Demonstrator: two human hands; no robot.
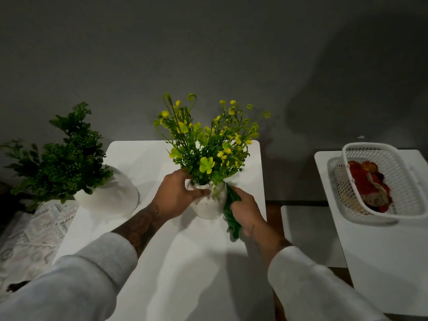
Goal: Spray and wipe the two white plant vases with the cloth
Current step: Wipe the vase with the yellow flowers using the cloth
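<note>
Centrally on the white table (196, 262), nearer its far edge than its near one, the speckled white vase (207, 208) stands upright, long axis vertical and mouth facing up. Its yellow-green flowers (208, 140) fan up and out toward the grey wall. The left hand (176, 193) wraps the neck and shoulder from the left, with the thumb laid across the front. The right hand (246, 209) is closed round a green cloth (232, 225) and presses it against the right flank of this vase. The bunched cloth runs lengthwise from just under the vase's rim down toward the near right, and its tail hangs below the fist.

The second white vase (111, 195) sits at the table's left edge. It looks tipped to the left, and its dark green plant (62, 163) reaches past that edge. Neither hand touches it.

On a separate white table (382, 262) to the right, a white mesh basket (405, 205) holds red and orange items.
</note>
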